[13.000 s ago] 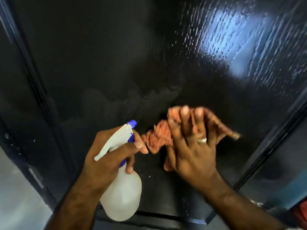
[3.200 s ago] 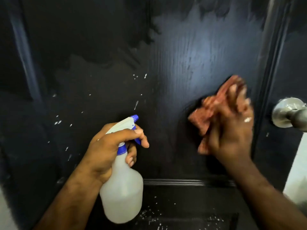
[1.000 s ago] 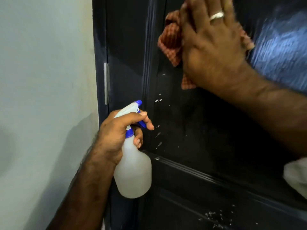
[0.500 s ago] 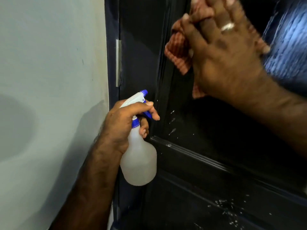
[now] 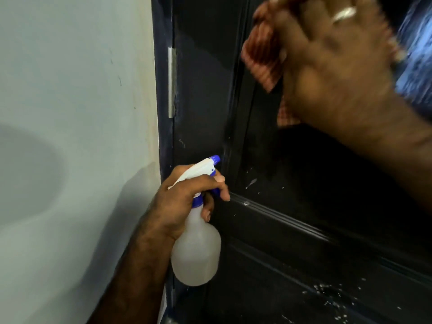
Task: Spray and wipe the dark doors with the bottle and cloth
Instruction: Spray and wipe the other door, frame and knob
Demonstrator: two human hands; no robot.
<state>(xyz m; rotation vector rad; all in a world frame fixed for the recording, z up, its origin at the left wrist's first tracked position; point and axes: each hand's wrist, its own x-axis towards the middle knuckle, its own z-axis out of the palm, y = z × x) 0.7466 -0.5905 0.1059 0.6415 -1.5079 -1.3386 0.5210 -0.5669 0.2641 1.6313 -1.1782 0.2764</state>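
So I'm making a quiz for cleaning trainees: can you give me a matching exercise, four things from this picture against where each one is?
Things:
1. spray bottle
2. cloth
3. hinge
4. ring

Places:
A. on a finger of the right hand
B. gripped in the left hand
C. at the door's left edge, beside the wall
D. pressed to the door under the right hand

Pairs: 1-B, 2-D, 3-C, 4-A

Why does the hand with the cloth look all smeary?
Head view: the right hand and its reddish checked cloth are motion-blurred; the left hand gripping the white plastic spray bottle stays sharp; bluish glare streaks the dark door top right.
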